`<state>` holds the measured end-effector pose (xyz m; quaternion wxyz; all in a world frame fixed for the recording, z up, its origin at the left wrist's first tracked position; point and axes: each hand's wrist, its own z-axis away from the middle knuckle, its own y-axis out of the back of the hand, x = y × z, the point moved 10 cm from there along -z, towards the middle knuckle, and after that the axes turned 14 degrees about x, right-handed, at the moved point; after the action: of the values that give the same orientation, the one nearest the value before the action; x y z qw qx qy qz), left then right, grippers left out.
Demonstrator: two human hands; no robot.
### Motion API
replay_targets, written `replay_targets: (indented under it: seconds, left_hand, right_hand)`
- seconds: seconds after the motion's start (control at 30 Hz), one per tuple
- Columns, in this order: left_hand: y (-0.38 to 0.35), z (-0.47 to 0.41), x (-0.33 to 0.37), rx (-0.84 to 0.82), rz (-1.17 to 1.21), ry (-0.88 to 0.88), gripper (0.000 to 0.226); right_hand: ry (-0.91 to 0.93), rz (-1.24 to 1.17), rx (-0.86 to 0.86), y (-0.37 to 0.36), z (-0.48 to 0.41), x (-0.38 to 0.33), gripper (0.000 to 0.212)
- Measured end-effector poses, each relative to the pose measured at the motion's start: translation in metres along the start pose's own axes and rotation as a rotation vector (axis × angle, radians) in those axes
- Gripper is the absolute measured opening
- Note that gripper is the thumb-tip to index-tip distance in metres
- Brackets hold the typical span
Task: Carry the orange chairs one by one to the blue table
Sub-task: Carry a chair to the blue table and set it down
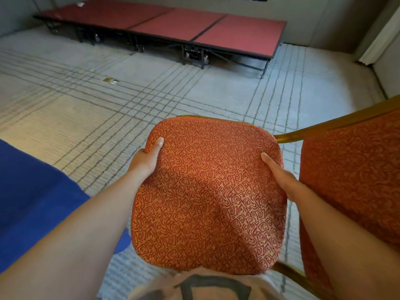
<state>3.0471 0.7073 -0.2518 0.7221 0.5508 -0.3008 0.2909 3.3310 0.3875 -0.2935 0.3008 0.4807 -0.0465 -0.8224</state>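
Observation:
An orange chair (207,191) with a swirl-patterned cushion and gold frame fills the middle of the head view, seen cushion-on. My left hand (146,158) grips its left edge, thumb on the fabric and fingers hidden behind. My right hand (279,176) grips its right edge the same way. The blue table (32,200) shows as a blue cloth at the lower left, close beside my left forearm. A second orange chair (350,169) stands at the right, its gold frame crossing behind the held one.
A low stage with red panels (173,24) on black legs runs along the far wall. Grey carpet with a dark line grid (151,83) spreads ahead, with a small floor plate (111,80) on it. A wall corner (381,46) stands at the far right.

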Motion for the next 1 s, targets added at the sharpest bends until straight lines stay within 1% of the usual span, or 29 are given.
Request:
replay_targets:
  seconds: [0.1, 0.2, 0.3, 0.33, 0.47, 0.6, 0.73, 0.83, 0.9, 1.0]
  left_hand:
    - [-0.007, -0.075, 0.039, 0.066, 0.049, 0.028, 0.096]
    - [-0.013, -0.119, 0.057, 0.086, 0.077, 0.049, 0.094]
    - [-0.008, -0.164, 0.059, 0.115, 0.061, 0.107, 0.098]
    - [-0.007, -0.175, 0.056, 0.119, 0.048, 0.120, 0.101]
    - [0.014, -0.246, 0.042, 0.188, 0.105, 0.212, 0.112]
    - [0.035, -0.323, 0.028, 0.244, 0.119, 0.248, 0.118]
    - [0.069, -0.424, 0.028, 0.310, 0.109, 0.261, 0.106]
    - [0.105, -0.498, 0.036, 0.371, 0.123, 0.262, 0.108]
    - [0.132, -0.543, 0.043, 0.420, 0.135, 0.258, 0.104]
    - [0.166, -0.602, 0.053, 0.457, 0.178, 0.268, 0.109]
  right_hand:
    - [0.013, 0.023, -0.047, -0.044, -0.072, -0.075, 0.124]
    - [0.028, 0.062, -0.091, -0.080, -0.120, -0.124, 0.118]
    - [0.041, 0.128, -0.132, -0.128, -0.162, -0.164, 0.112]
    - [0.037, 0.139, -0.153, -0.142, -0.171, -0.169, 0.114]
    - [0.045, 0.228, -0.239, -0.238, -0.220, -0.219, 0.119]
    - [0.074, 0.267, -0.302, -0.334, -0.249, -0.267, 0.129]
    - [0.108, 0.273, -0.342, -0.449, -0.275, -0.329, 0.137]
    - [0.160, 0.268, -0.368, -0.527, -0.280, -0.389, 0.143]
    - [0.219, 0.271, -0.370, -0.572, -0.279, -0.437, 0.148]
    - [0.283, 0.260, -0.392, -0.635, -0.273, -0.503, 0.144]
